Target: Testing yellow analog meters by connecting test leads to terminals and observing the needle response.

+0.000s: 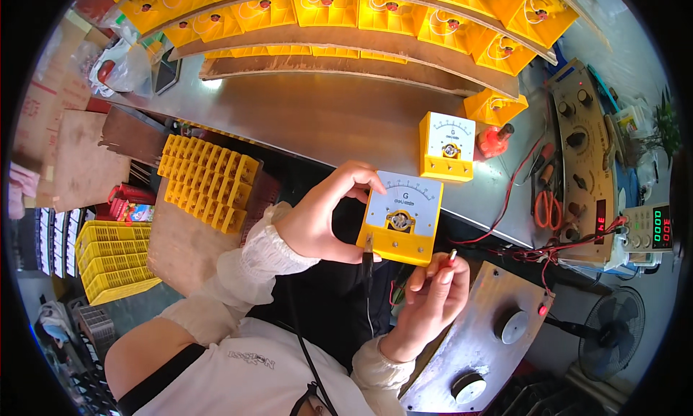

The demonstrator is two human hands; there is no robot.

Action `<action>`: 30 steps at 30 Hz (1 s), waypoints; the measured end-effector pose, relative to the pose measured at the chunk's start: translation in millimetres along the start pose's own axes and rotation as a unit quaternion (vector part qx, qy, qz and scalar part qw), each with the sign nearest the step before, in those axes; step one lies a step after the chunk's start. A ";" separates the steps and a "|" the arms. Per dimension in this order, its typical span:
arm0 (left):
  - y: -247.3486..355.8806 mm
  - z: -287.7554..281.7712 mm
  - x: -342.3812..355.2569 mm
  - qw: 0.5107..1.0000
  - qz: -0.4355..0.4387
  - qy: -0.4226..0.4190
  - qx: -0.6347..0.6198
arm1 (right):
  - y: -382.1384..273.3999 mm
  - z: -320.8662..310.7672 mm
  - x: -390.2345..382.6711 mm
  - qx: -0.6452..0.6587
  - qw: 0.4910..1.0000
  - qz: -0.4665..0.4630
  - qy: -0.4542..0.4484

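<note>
My left hand (325, 217) grips a yellow panel meter with a white dial face (401, 217) by its left edge, holding it upright above my lap. A black probe lead (367, 261) hangs just under the meter's lower left corner. My right hand (431, 300) sits below and to the right of the meter, pinching a thin red-tipped probe (450, 257) whose tip points up near the meter's lower right corner, a little apart from it.
A second yellow meter (447, 147) stands on the metal bench (325, 116). Rows of yellow meters line the shelves at the top (375, 11). A tray of yellow parts (206, 181) lies left. A power supply with lit digits (653, 232), pliers and red wires sit right; a fan (610, 333) stands lower right.
</note>
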State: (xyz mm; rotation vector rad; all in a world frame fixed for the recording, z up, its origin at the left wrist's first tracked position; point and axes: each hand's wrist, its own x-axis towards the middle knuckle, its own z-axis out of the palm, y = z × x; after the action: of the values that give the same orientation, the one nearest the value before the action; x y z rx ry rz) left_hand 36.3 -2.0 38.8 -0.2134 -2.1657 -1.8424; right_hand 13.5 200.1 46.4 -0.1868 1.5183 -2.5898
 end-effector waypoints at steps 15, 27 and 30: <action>0.1 4.6 7.0 0.985 -0.074 -0.124 -0.096 | -8.4 -11.2 -5.6 0.151 0.988 0.039 -0.004; -0.1 -5.2 6.6 0.982 -0.065 -0.171 -0.049 | -10.7 -7.6 -9.1 0.126 0.991 0.038 -0.003; 7.9 -7.7 6.7 0.999 -0.027 -0.021 0.027 | -8.5 -4.7 -3.8 -0.091 0.994 0.022 0.058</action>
State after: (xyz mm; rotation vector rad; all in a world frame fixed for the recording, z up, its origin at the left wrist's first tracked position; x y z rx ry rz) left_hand 33.2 -8.6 49.4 -0.1861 -2.2666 -1.8216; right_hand 16.0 208.9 51.4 -0.0194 1.7781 -2.4665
